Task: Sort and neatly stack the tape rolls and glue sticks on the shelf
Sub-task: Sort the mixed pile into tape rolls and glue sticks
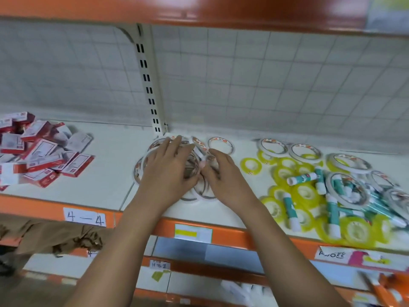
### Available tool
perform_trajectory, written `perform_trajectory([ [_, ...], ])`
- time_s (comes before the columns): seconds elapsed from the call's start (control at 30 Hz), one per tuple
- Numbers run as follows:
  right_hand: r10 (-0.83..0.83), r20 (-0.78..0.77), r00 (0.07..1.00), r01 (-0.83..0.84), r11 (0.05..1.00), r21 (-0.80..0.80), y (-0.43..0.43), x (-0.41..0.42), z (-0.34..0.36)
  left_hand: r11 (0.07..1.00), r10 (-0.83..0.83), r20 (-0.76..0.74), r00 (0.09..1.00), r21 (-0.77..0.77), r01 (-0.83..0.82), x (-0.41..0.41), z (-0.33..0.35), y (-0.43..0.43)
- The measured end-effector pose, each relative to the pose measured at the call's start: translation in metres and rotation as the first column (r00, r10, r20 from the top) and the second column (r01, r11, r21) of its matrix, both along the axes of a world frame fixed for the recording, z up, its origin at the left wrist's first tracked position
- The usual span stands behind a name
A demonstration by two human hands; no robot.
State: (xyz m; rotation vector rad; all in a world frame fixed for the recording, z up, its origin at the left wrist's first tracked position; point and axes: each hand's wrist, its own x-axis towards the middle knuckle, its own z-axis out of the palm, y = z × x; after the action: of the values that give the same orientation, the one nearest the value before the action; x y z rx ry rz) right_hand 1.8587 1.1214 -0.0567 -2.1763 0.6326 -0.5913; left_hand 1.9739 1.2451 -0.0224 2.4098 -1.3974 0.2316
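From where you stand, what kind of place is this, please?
Most likely a stationery shop aisle or its stockroom. The orange-edged shelf carries paper labels, a slotted upright stands behind it, and tape rolls, glue sticks and red boxes lie in heaps.

Your left hand (170,167) and right hand (225,178) cover most of the white tape rolls (200,145), so the count is hidden, and so is whether your right grip pinches one. The red boxes (42,156) run off the left edge. The glue sticks (302,178) and yellow tape rolls (297,193) are blurred, their print unreadable.
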Motion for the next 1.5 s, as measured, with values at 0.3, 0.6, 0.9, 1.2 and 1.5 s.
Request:
perform_trajectory([
  [0.3, -0.212, 0.021, 0.977, 0.210, 0.941, -0.266, -0.057, -0.052, 0.024, 0.979, -0.175, -0.011, 0.984, -0.106, 0.173, -0.039, 0.021, -0.058],
  [0.6, -0.353, -0.159, 0.922, 0.290, 0.903, -0.318, -0.119, -0.079, 0.025, 0.968, -0.218, -0.095, 0.971, 0.107, 0.228, -0.074, -0.001, -0.124],
  [0.9, -0.347, -0.544, 0.764, 0.239, 0.935, -0.261, -0.180, -0.046, 0.009, 0.965, -0.171, -0.152, 0.973, 0.172, 0.197, -0.073, -0.007, -0.151],
  [1.2, -0.341, -0.330, 0.880, 0.291, 0.937, -0.193, -0.174, -0.062, 0.012, 0.942, -0.146, -0.181, 0.973, 0.274, 0.193, -0.072, -0.028, -0.164],
  [1.5, -0.323, -0.038, 0.946, 0.313, 0.936, -0.160, -0.138, -0.075, 0.031, 0.988, -0.094, -0.171, 0.981, 0.102, 0.113, -0.063, 0.013, -0.125],
])
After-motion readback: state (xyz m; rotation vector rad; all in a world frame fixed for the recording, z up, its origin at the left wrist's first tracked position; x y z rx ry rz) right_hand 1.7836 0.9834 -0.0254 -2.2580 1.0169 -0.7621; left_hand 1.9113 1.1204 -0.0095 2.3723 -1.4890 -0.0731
